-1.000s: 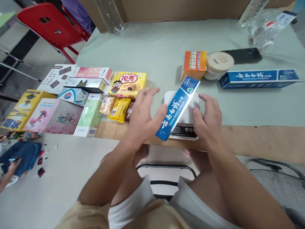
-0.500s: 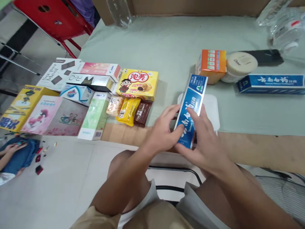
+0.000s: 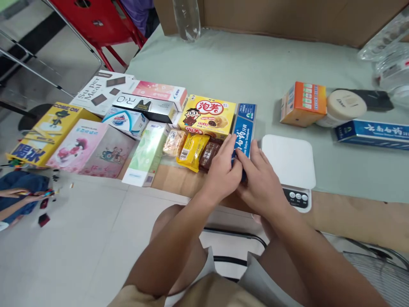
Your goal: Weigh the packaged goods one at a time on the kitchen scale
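Both my hands are closed around the near part of a blue toothpaste box (image 3: 245, 128), which lies along the right side of the yellow puff box (image 3: 207, 113). My left hand (image 3: 223, 175) grips its left side, close to a brown snack packet (image 3: 209, 154). My right hand (image 3: 260, 181) grips its right side, and its fingers cover part of the printed face. The box's near end is mostly hidden by my hands. Just right of my right hand stands a white kitchen scale (image 3: 289, 162) with nothing on its platform.
Several packages fill the left, among them a green-white box (image 3: 147, 153), a yellow packet (image 3: 192, 151) and a pink box (image 3: 92, 147). To the right are an orange box (image 3: 303, 104), a cream jar (image 3: 347, 106) and a second toothpaste box (image 3: 373, 133). A cardboard panel (image 3: 275, 21) stands behind.
My hands, apart from the toothpaste box a second ago, have closed on it. They have carried it left off the scale to beside the yellow puff box.
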`<move>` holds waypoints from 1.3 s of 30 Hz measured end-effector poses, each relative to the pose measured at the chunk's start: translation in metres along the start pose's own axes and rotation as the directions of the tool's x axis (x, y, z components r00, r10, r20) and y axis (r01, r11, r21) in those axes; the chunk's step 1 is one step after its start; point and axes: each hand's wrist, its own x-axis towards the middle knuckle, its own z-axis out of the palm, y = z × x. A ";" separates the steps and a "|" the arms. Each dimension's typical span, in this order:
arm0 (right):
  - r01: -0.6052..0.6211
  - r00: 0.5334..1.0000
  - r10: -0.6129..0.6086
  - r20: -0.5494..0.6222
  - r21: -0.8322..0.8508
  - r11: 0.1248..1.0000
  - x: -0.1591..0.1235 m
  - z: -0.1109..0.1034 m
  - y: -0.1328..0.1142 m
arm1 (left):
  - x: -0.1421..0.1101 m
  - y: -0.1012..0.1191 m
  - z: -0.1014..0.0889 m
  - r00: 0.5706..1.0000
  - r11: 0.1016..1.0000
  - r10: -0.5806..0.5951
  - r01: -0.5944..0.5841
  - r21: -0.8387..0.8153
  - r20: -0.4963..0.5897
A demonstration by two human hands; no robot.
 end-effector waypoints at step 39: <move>-0.701 0.640 0.764 -0.087 0.342 0.626 -0.104 -0.099 0.154 | -0.037 0.053 0.154 0.923 0.980 0.184 -0.200 0.014 0.338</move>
